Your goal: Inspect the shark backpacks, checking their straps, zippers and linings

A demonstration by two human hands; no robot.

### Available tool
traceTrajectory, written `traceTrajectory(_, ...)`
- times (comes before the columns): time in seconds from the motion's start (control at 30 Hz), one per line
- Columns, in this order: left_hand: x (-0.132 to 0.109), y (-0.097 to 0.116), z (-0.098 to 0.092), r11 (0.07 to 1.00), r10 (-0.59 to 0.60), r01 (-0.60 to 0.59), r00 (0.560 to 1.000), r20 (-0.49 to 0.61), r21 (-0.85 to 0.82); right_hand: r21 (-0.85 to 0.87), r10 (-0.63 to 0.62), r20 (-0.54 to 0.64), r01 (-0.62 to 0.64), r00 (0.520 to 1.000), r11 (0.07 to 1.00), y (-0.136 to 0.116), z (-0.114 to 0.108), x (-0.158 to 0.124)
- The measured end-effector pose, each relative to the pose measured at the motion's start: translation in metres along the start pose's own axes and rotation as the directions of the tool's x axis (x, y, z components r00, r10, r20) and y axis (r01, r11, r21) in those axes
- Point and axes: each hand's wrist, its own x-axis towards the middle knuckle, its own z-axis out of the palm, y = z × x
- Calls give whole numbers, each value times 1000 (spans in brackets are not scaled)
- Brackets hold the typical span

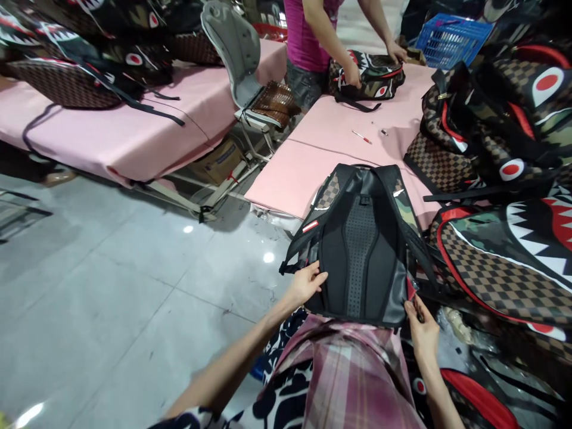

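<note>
A backpack [357, 256] lies with its black padded back panel up, partly on the pink table and partly over my lap. Its shoulder straps run down both sides from the top. My left hand [307, 283] grips the backpack's left edge, thumb on top and the other fingers curled at the side. At the lower right corner, my right hand [420, 322] pinches the edge beside a small red piece. What lies under its fingertips is partly hidden.
Shark-print checkered backpacks [513, 256] are heaped on the right. Across the pink table [286, 179], a co-worker [313, 36] handles another bag [370, 77]. A red pen [361, 137] lies between. More bags [89, 59] cover the left table; a grey chair [236, 59] stands between tables.
</note>
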Motion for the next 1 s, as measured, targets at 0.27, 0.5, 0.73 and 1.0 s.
traceTrajectory(0.27,50,26,-56,735,391,-128,882,-263,665,-405,-651,-106,565,752,719,-81,-21,22)
traceTrajectory(0.5,105,77,-84,728,560,-320,788,-256,607,-750,-611,177,508,771,424,-156,23,83)
traceTrajectory(0.73,132,122,-86,871,422,-256,826,-374,419,-188,-483,71,487,873,853,-183,35,136)
traceTrajectory(1.0,185,138,-62,971,235,-211,929,-287,112,457,27,217,-126,976,880,-227,55,198)
